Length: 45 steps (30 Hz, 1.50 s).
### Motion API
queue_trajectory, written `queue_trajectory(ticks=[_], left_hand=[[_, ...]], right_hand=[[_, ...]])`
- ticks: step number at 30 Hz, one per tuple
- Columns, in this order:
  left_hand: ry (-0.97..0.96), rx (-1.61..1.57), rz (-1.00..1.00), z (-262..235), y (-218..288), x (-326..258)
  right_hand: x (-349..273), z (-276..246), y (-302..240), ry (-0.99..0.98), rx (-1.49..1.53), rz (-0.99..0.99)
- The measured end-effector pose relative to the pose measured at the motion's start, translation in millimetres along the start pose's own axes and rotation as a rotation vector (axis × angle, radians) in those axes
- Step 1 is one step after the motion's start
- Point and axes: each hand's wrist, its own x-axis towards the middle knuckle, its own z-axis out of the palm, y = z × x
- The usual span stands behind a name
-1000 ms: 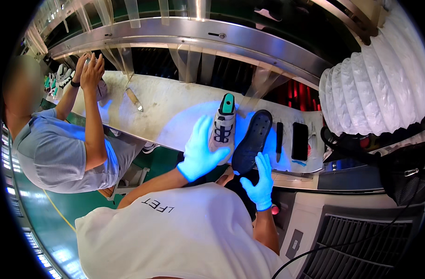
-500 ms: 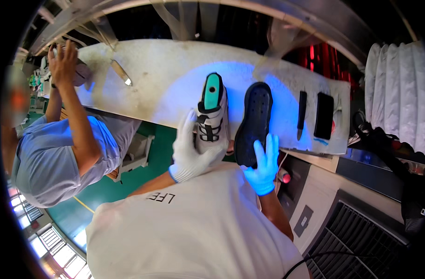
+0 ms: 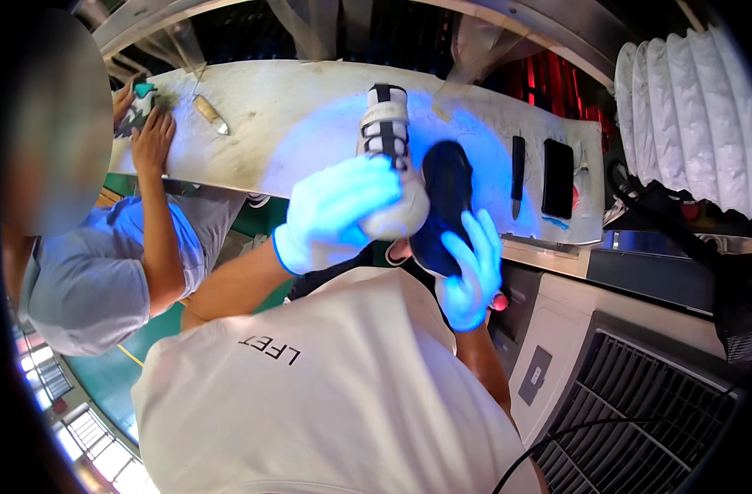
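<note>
A dark rectangular phone screen [image 3: 558,178] lies on the workbench's right end [image 3: 591,140].

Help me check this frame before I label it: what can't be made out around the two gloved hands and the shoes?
- Head view: heel end of the white shoe, covered by the left hand.
- Head view: near end of the dark sole, behind the right hand.
- Head view: small object under the co-worker's hands, too small and covered.
- Head view: dark flat items on the bench, kind unclear.

Bare bench top [image 3: 310,123] lies open left of the white shoe [image 3: 386,136]. Rightward, a dark tool [image 3: 517,174] and black slab [image 3: 558,178], apparently flat, crowd the bench; a co-worker's hands [image 3: 149,136] occupy the far left.
</note>
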Motion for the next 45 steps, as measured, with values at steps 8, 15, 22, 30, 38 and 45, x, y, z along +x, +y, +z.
queue_trajectory(ticks=[8,15,22,30,38,45], left_hand=[[0.140,-0.311,-0.308,15,47,21],[0.136,-0.342,-0.034,21,47,1],[0.113,-0.633,-0.236,9,71,-29],[0.314,-0.694,-0.406,19,89,-42],[0.306,-0.747,-0.448,15,90,-29],[0.308,-0.772,-0.464,14,87,-24]], right_hand=[[47,-49,-69,0.086,0.853,0.542],[47,-45,-43,0.019,0.860,0.373],[33,-37,-54,0.007,0.798,0.302],[28,-28,-80,0.043,0.642,0.163],[37,-27,-85,0.056,0.525,0.138],[45,-28,-96,0.039,0.513,0.248]])
